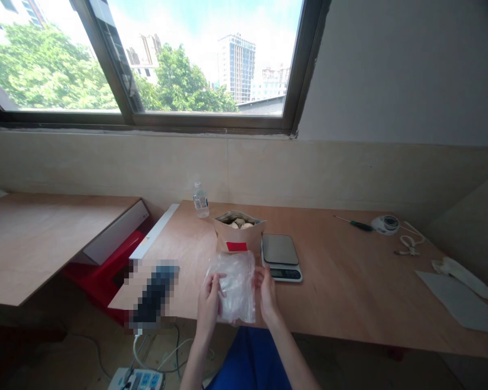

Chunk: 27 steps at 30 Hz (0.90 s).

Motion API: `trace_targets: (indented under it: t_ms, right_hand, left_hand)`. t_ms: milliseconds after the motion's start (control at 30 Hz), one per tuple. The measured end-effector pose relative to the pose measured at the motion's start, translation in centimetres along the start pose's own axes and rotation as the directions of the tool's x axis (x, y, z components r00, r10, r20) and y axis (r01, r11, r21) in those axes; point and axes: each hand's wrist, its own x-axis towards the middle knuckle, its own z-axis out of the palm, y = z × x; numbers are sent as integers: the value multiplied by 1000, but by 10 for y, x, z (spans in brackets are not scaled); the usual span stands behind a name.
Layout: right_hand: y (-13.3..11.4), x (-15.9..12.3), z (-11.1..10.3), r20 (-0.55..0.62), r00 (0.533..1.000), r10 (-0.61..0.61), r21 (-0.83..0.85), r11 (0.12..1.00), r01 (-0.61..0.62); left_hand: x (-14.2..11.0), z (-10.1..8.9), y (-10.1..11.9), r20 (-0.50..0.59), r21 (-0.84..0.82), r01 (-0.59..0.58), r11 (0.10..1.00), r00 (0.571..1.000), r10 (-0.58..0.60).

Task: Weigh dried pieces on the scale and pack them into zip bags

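My left hand and my right hand hold a clear plastic zip bag up by its two sides, just above the wooden table. The crumpled bag looks to have nothing solid inside. Behind it stands an open kraft paper pouch with a red label, filled with pale round pieces I cannot identify. The bag hides the pouch's lower part. To the right of the pouch, close to my right hand, sits a digital kitchen scale with a steel top.
A small plastic bottle stands at the table's back edge. A screwdriver, a tape roll and a grey sheet lie to the right. A pixelated patch covers the table's left corner. A power strip sits on the floor below.
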Motion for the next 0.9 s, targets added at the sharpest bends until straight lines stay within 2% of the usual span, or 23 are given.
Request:
trace_targets:
  t_ms: [100, 167, 200, 267, 333, 400, 533, 600, 733, 900]
  right_hand:
    - [1, 2, -22, -77, 991, 110, 81, 991, -103]
    - [1, 3, -40, -131, 988, 86, 39, 996, -82]
    - [2, 4, -50, -156, 986, 64, 3, 998, -64]
    - [6, 5, -70, -199, 980, 8, -82, 996, -25]
    - [12, 8, -90, -241, 968, -64, -186, 982, 18]
    - [19, 13, -108, -290, 945, -153, -307, 950, 60]
    - [30, 24, -136, -280, 906, -317, -495, 857, 147]
    - [33, 28, -143, -241, 915, -322, -510, 844, 163]
    - [37, 30, -148, -253, 926, -282, -478, 868, 134]
    - [39, 31, -148, -273, 928, -254, -482, 871, 97]
  left_hand:
    - [8, -14, -8, -61, 137, -9, 990, 998, 18]
    - [14, -21, -10, -136, 324, -39, 945, 987, 87]
    - [16, -22, -10, -181, 434, -69, 898, 970, 162]
    - [18, -20, -7, -227, 635, -149, 758, 902, 368]
    - [17, -10, -3, -173, 752, -246, 612, 822, 543]
    - [16, 4, -3, -40, 786, -352, 508, 791, 611]
    - [17, 31, -28, 274, 794, -509, 331, 787, 553]
    - [21, 38, -48, 351, 823, -518, 234, 787, 507]
    - [28, 40, -76, 421, 854, -510, 99, 791, 444]
    - [27, 40, -75, 406, 868, -488, 89, 801, 440]
